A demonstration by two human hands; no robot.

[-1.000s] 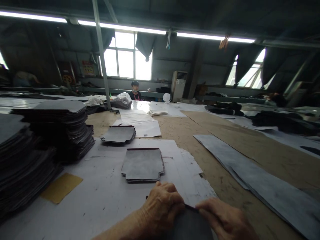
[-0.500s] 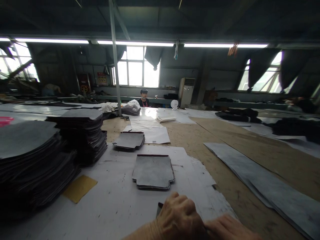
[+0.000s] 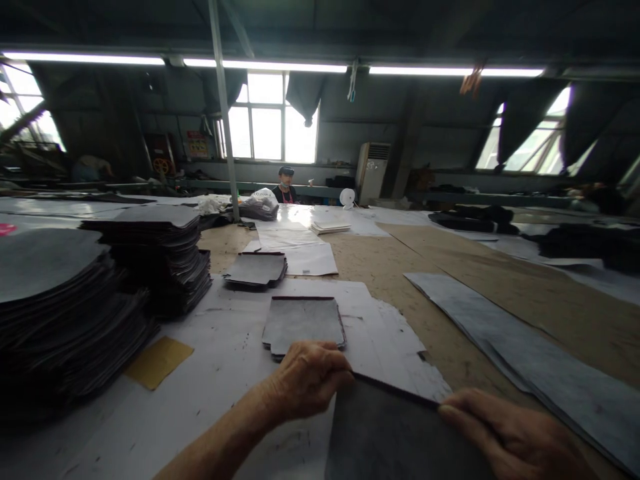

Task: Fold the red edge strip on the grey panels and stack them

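Note:
Between my hands hangs a dark grey sheet (image 3: 395,430), its far edge dark and straight like a fold. My left hand (image 3: 313,379) pinches that edge near its left corner. On the right side, my right hand (image 3: 510,427) grips the same edge between thumb and fingers. Just beyond my left hand lies a small stack of grey notched pieces (image 3: 304,320), partly covered by the knuckles. A second small stack of such pieces (image 3: 255,268) rests farther back. The lower part of the held sheet runs out of view.
Tall piles of dark-edged sheets (image 3: 145,260) and rounded pieces (image 3: 55,333) stand at left, near a yellowish square (image 3: 159,362). Long grey strips (image 3: 520,360) lie at right on the brown tabletop (image 3: 370,257). Across the table is a person (image 3: 286,187); a metal pole (image 3: 225,113) rises there.
My hands have moved apart and up into view, my left hand toward the near stack. The dark sheet, mostly hidden before, now shows stretched between them. The view has tilted slightly down.

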